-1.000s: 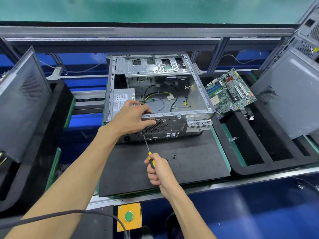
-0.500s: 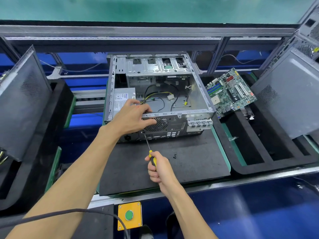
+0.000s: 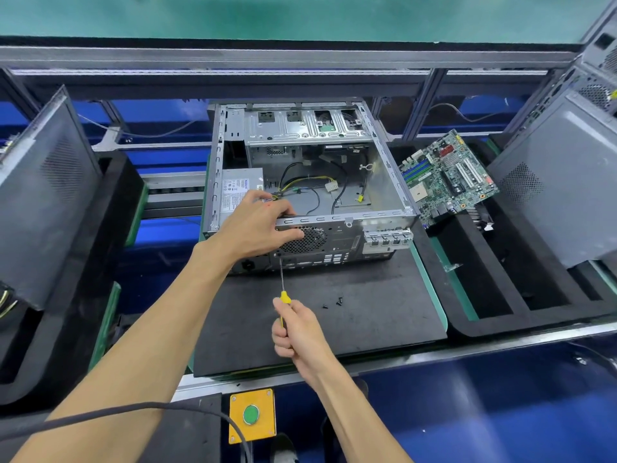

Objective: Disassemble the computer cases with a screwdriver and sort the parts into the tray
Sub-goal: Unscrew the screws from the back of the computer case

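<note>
A: Head view. We see the open computer case (image 3: pixel 310 185) lying on the black mat (image 3: pixel 334 315), its rear panel facing us. Where are the hands?

B: We see the left hand (image 3: pixel 257 225) curled over the case's near top edge, gripping it beside the power supply (image 3: pixel 238 188). The right hand (image 3: pixel 297 332) clenches the yellow handle of the screwdriver (image 3: pixel 282 289), whose tip meets the rear panel by the fan grille.

A: And the parts?

B: We note loose screws (image 3: pixel 334 303) on the mat, and a motherboard (image 3: pixel 447 178) leaning in the black foam tray (image 3: pixel 484 325) to the right.
</note>
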`<move>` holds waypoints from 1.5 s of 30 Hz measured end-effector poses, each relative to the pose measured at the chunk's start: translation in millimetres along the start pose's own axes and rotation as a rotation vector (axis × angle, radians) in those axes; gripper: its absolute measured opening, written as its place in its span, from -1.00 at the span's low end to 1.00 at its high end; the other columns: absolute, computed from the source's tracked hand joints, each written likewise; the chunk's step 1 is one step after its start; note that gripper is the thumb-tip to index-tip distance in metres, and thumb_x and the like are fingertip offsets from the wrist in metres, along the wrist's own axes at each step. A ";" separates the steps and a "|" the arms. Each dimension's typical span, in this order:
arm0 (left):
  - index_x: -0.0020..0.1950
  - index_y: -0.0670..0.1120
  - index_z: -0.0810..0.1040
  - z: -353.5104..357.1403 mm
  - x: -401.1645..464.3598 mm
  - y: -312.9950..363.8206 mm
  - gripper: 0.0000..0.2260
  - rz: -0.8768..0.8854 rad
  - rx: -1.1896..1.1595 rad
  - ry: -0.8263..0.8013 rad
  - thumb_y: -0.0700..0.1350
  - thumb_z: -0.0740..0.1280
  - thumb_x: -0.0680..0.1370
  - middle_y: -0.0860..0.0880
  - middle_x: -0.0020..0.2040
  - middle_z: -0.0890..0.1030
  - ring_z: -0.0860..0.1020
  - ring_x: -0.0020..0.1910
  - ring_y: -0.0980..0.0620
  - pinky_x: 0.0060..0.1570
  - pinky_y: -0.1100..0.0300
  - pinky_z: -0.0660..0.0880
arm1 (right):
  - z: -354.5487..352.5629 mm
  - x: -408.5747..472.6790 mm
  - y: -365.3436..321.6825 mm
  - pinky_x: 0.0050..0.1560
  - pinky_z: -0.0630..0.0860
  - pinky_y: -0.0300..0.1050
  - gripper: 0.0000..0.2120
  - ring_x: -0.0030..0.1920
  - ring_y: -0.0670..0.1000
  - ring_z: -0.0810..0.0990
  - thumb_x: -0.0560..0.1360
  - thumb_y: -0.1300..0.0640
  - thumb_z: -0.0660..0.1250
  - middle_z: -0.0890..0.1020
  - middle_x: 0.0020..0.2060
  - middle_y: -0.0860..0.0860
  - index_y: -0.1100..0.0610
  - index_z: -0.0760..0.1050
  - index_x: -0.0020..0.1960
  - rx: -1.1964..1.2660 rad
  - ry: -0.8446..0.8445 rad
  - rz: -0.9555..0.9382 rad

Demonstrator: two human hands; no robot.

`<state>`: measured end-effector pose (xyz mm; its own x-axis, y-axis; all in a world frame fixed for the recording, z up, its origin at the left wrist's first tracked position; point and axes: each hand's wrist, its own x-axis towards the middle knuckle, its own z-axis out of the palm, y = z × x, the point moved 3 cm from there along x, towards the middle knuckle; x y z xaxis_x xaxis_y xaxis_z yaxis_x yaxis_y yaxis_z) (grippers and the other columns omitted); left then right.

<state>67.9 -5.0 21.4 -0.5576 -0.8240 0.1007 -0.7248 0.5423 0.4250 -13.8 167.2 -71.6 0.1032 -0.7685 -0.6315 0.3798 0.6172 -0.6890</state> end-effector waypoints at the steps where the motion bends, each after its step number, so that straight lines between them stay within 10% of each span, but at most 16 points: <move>1: 0.15 0.04 0.55 0.3 0.2 -0.5 -0.58 -0.003 0.002 -0.002 0.32 0.35 0.48 0.17 -0.38 0.46 0.28 0.36 -0.08 0.17 0.21 0.17 | -0.7 0.9 1.5 -0.51 0.18 -0.23 -0.77 -0.48 -0.07 0.24 0.67 -0.03 0.18 0.38 -0.44 -0.02 0.13 0.45 0.04 0.045 0.012 0.031; 11: 0.16 0.05 0.55 1.0 0.6 -2.6 -0.55 -0.031 0.008 -0.016 0.35 0.32 0.47 0.09 -0.22 0.60 0.24 0.36 -0.02 0.17 0.26 0.13 | -2.9 -7.6 8.3 -0.49 0.15 -0.23 -0.80 -0.45 -0.08 0.22 0.68 0.05 0.20 0.38 -0.40 -0.02 0.19 0.41 0.03 0.071 0.068 -0.061; 16: 0.18 0.05 0.55 1.7 0.3 -3.0 -0.52 -0.023 0.023 -0.030 0.36 0.31 0.45 0.24 -0.33 0.42 0.27 0.40 -0.08 0.31 0.09 0.26 | -1.0 -5.5 5.7 -0.40 0.44 -0.17 -0.72 -0.39 -0.05 0.49 0.70 0.14 0.14 0.57 -0.33 0.04 0.32 0.49 0.22 0.163 0.043 -0.020; 21: 0.20 0.07 0.55 1.4 -0.6 -1.9 -0.52 -0.031 0.010 -0.034 0.36 0.33 0.45 0.28 -0.28 0.40 0.24 0.42 -0.08 0.28 0.06 0.31 | -6.9 -5.1 -5.1 -0.53 0.13 -0.24 -0.79 -0.50 -0.08 0.24 0.61 0.11 0.34 0.53 -0.37 0.02 0.18 0.35 0.09 0.035 0.108 -0.115; 28: 0.20 0.07 0.55 0.9 -0.6 -1.2 -0.53 -0.042 0.007 -0.036 0.35 0.33 0.46 0.28 -0.27 0.40 0.23 0.43 -0.07 0.27 0.03 0.35 | -4.1 -3.0 -0.6 -0.35 0.48 -0.16 -0.82 -0.36 -0.03 0.51 0.66 0.12 0.24 0.57 -0.31 0.05 0.25 0.47 0.11 0.129 -0.016 0.005; 37: 0.20 0.08 0.54 -0.2 -0.1 -0.6 -0.53 -0.060 0.020 -0.056 0.35 0.32 0.46 0.23 -0.24 0.44 0.23 0.44 -0.06 0.33 0.00 0.35 | -17.7 3.0 -4.1 -0.45 0.25 -0.21 -0.69 -0.41 -0.08 0.34 0.68 -0.01 0.14 0.43 -0.38 -0.01 0.12 0.55 0.23 -0.010 0.025 -0.025; 45: 0.21 0.07 0.55 -1.0 -1.0 1.0 -0.53 -0.054 0.022 -0.048 0.34 0.33 0.46 0.23 -0.24 0.46 0.24 0.44 -0.06 0.33 0.04 0.34 | -17.3 -0.4 -5.0 -0.42 0.43 -0.18 -0.89 -0.39 -0.03 0.48 0.60 0.14 0.33 0.58 -0.30 0.05 0.15 0.42 0.01 -0.014 0.054 -0.026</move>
<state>68.1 -3.8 22.6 -0.5355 -0.8438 0.0344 -0.7629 0.5008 0.4089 -31.6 167.3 -74.1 0.0433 -0.7740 -0.6317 0.3691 0.5999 -0.7098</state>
